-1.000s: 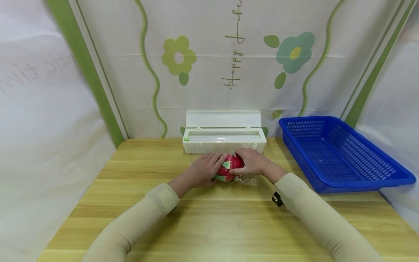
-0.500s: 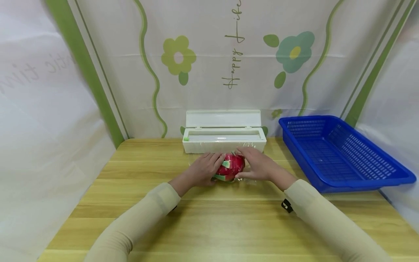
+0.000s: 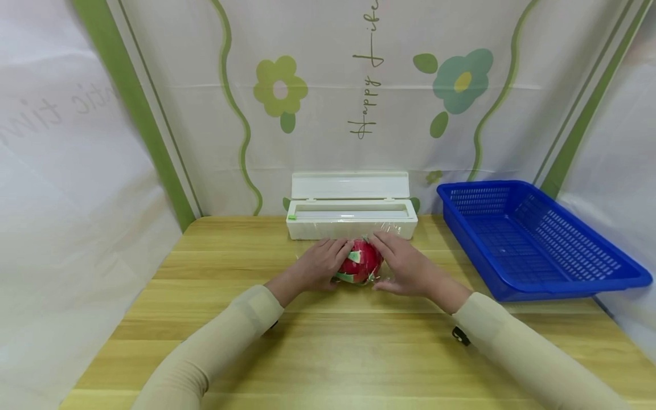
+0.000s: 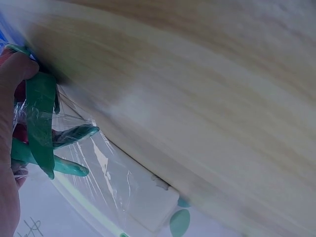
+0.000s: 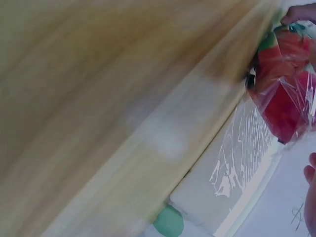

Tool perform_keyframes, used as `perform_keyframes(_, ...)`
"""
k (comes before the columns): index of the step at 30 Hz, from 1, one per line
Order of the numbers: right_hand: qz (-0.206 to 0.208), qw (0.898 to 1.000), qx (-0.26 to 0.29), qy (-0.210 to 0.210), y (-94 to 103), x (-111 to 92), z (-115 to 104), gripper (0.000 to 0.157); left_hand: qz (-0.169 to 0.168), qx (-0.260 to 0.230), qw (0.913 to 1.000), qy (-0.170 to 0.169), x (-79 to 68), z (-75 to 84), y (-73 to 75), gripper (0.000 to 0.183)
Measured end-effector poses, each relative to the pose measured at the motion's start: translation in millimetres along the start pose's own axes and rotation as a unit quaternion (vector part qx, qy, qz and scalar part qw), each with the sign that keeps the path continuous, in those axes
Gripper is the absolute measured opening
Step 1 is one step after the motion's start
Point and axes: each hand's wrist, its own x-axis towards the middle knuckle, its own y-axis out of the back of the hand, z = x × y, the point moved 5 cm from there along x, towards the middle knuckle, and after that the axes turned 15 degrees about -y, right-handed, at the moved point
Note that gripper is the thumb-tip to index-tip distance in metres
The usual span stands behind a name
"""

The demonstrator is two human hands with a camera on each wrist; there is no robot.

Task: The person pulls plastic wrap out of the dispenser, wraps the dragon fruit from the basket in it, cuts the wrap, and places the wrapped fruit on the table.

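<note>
A red dragon fruit (image 3: pixel 366 259) with green leaf-like scales (image 4: pixel 40 118) sits on the table in front of a white box, wrapped in clear cling film (image 4: pixel 106 163). My left hand (image 3: pixel 319 265) grips its left side, thumb on the near side and fingers over the top. On the right, my right hand (image 3: pixel 407 265) is spread with fairly straight fingers, the fingertips at the fruit's upper right and the thumb near its lower right. From the right wrist, the fruit (image 5: pixel 284 89) shows film stretched over it, with fingertips (image 5: pixel 311 170) at the frame's edge.
The white cling film box (image 3: pixel 353 229) stands open at the back of the wooden table (image 3: pixel 328 353), film hanging over its front. A blue plastic basket (image 3: pixel 558 290) stands at the right. A printed curtain (image 3: pixel 328 148) hangs behind.
My right hand has drawn back to the right from the dragon fruit, its thumb moving off the front of the fruit. The left hand and the fruit have stayed in place.
</note>
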Motion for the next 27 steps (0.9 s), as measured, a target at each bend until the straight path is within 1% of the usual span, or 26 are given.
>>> perform_keyframes(2,-0.014,1.0,-0.003,0.004,-4.1,-0.1,-2.0,0.105,0.008,-0.005,1.0,-0.001,-0.2,-0.5,-0.5,0.099)
perform_keyframes(5,-0.036,0.999,-0.015,-0.003,-9.9,0.4,-2.8,0.109,0.015,-0.007,0.9999,-0.001,-0.5,-0.7,-0.6,0.097)
perform_keyframes(8,-0.057,0.998,-0.021,-0.015,-14.1,1.1,-2.9,0.111,0.016,-0.009,0.9998,0.001,-0.8,-1.1,-0.6,0.097)
perform_keyframes(11,-0.068,0.997,-0.025,-0.027,-16.4,2.4,-3.5,0.111,0.011,-0.018,0.9998,0.004,-1.2,-1.7,-1.1,0.099)
perform_keyframes(14,-0.066,0.997,-0.026,-0.036,-17.9,5.0,-3.7,0.108,0.009,-0.031,0.9994,0.01,-2.0,-2.9,-2.1,0.101)
perform_keyframes(20,-0.045,0.998,-0.04,-0.027,-19.0,10.6,-2.1,0.098,0.018,-0.042,0.9988,0.016,-3.8,-6.0,-3.7,0.101)
perform_keyframes(24,-0.046,0.998,-0.04,-0.023,-19.1,12.3,0.2,0.095,0.025,-0.048,0.9984,0.018,-3.8,-7.7,-3.3,0.101)
perform_keyframes(27,-0.053,0.997,-0.04,-0.025,-19.2,13.1,1.2,0.092,0.027,-0.059,0.9976,0.023,-4.0,-8.6,-2.7,0.101)
